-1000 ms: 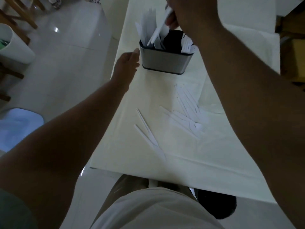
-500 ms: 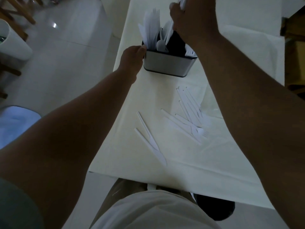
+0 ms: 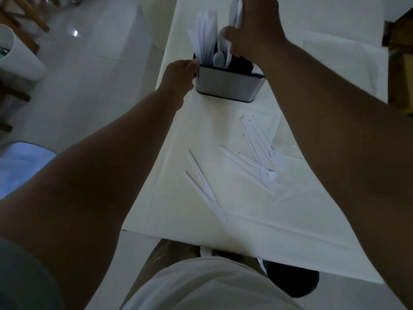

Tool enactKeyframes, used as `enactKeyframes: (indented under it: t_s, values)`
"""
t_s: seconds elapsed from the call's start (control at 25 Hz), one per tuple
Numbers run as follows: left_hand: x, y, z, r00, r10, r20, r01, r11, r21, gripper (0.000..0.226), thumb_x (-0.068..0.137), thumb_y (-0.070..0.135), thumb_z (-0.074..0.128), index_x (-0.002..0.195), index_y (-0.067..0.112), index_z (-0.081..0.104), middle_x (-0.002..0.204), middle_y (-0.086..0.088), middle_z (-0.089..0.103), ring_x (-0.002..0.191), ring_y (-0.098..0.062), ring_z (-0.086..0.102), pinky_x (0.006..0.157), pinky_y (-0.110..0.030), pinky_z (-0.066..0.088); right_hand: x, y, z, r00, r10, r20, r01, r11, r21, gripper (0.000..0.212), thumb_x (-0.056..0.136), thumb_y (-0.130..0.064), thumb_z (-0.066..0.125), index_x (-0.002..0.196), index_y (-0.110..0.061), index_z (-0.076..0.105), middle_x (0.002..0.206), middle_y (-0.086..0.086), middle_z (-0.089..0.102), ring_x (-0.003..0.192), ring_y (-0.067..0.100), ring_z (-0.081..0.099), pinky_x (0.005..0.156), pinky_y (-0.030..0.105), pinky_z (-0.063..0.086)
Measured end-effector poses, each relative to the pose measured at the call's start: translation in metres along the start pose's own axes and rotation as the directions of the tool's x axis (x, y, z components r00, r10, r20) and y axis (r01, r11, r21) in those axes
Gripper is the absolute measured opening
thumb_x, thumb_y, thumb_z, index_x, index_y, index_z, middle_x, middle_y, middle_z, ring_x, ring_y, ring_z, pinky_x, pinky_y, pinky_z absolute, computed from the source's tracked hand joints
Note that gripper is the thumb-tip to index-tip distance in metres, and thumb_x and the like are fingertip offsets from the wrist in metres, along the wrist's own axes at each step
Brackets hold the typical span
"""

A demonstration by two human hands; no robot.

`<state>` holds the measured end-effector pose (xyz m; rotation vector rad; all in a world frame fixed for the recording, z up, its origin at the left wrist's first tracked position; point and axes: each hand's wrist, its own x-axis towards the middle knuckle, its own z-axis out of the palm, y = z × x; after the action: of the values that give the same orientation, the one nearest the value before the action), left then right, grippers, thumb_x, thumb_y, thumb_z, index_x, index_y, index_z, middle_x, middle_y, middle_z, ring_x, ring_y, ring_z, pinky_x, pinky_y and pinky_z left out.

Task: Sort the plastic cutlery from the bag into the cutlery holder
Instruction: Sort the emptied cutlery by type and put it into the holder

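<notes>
So the left hand [image 3: 178, 77] is curled against the left end of the metal cutlery holder [image 3: 228, 86], gripping its rim. The right hand [image 3: 252, 27] is above the holder, closed around a couple of white plastic pieces [image 3: 234, 12]. Knives [image 3: 205, 41] stand in the left compartment, spoons [image 3: 220, 54] beside them. Two loose knives [image 3: 203, 186] and a pile of forks [image 3: 259, 153] lie on the white table [image 3: 178, 220] nearer the person.

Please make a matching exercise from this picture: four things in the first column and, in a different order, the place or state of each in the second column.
1. left hand
2. right hand
3. two knives
4. cutlery holder

a. lying flat on the table, nearest the person
b. standing upright, metal-sided
c. touching the holder's left end
d. above the holder, gripping white cutlery

Pairs: 1-c, 2-d, 3-a, 4-b
</notes>
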<state>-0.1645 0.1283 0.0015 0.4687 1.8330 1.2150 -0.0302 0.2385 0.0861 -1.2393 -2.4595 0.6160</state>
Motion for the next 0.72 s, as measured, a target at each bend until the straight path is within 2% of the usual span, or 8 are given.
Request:
enactKeyframes:
  t_s: [0.08,0.16,0.28,0.32,0.4,0.48,0.56,0.72]
  values:
    - [0.0,0.0,-0.001,1.0,0.01,0.004,-0.01,1.0,0.011,0.019,0.093,0.031,0.06,0.076,0.022,0.063,0.099,-0.01,0.063,0.091,-0.02,0.057,0.087,-0.037,0.052,0.0,0.004,0.005,0.984,-0.048,0.171,0.084,0.974,-0.211,0.046,0.079,-0.043,0.075,0.108,-0.008,0.061,0.104,0.011,0.064,0.095,0.025,0.062,0.075,0.028,0.041]
    - [0.0,0.0,-0.002,0.999,0.023,0.033,-0.024,0.998,0.052,0.016,0.094,0.029,0.059,0.08,0.022,0.063,0.103,-0.011,0.065,0.092,-0.019,0.058,0.086,-0.037,0.052,-0.008,0.004,0.004,0.967,-0.053,0.249,0.124,0.953,-0.277,0.059,0.075,-0.046,0.079,0.115,-0.008,0.06,0.113,0.013,0.063,0.107,0.03,0.061,0.078,0.031,0.042]
    - [-0.001,0.002,-0.002,1.0,0.005,0.024,-0.006,0.999,0.045,0.014,0.091,0.028,0.059,0.081,0.021,0.064,0.102,-0.012,0.065,0.091,-0.018,0.058,0.082,-0.037,0.051,-0.016,0.002,-0.003,0.975,-0.192,0.113,0.219,0.915,-0.337,0.08,0.078,-0.045,0.076,0.142,-0.014,0.04,0.137,0.015,0.05,0.124,0.033,0.05,0.096,0.04,0.044]
    - [-0.002,0.003,-0.002,1.0,0.001,0.009,-0.001,0.999,0.046,0.016,0.091,0.029,0.059,0.079,0.021,0.063,0.101,-0.012,0.066,0.091,-0.019,0.058,0.082,-0.037,0.051,-0.019,0.002,-0.002,0.961,-0.259,0.102,0.278,0.891,-0.359,0.077,0.082,-0.043,0.072,0.145,-0.014,0.038,0.142,0.014,0.047,0.127,0.033,0.048,0.1,0.042,0.042]
    - [-0.002,0.003,-0.001,1.0,0.006,-0.001,-0.006,0.999,0.049,0.021,0.092,0.031,0.06,0.074,0.022,0.06,0.097,-0.013,0.064,0.087,-0.021,0.056,0.079,-0.037,0.05,-0.024,0.004,0.01,0.918,-0.346,0.193,0.394,0.838,-0.376,0.061,0.09,-0.037,0.06,0.142,-0.011,0.043,0.148,0.012,0.044,0.129,0.035,0.046,0.104,0.045,0.04]
    - [-0.003,0.002,-0.002,1.0,0.007,0.0,-0.007,1.0,0.029,0.022,0.092,0.031,0.062,0.072,0.021,0.059,0.093,-0.011,0.06,0.086,-0.021,0.053,0.076,-0.036,0.045,-0.029,0.01,0.028,0.882,-0.374,0.287,0.465,0.791,-0.397,0.041,0.095,-0.027,0.049,0.127,-0.004,0.057,0.146,0.014,0.046,0.118,0.039,0.055,0.095,0.048,0.047]
    - [-0.003,0.002,-0.002,1.0,0.003,0.002,-0.003,1.0,0.021,0.022,0.091,0.032,0.064,0.072,0.021,0.06,0.093,-0.011,0.059,0.085,-0.021,0.053,0.076,-0.035,0.045,-0.03,0.015,0.036,0.892,-0.363,0.269,0.447,0.797,-0.406,0.035,0.096,-0.019,0.041,0.118,0.001,0.061,0.142,0.019,0.048,0.109,0.04,0.06,0.086,0.049,0.052]
    - [-0.005,0.003,-0.001,1.0,0.012,-0.014,-0.012,1.0,0.018,0.024,0.092,0.031,0.063,0.071,0.022,0.06,0.092,-0.01,0.06,0.085,-0.021,0.054,0.077,-0.035,0.047,-0.032,0.016,0.035,0.919,-0.31,0.242,0.387,0.82,-0.421,0.041,0.099,-0.009,0.042,0.136,0.006,0.046,0.159,0.018,0.027,0.125,0.037,0.052,0.094,0.045,0.048]
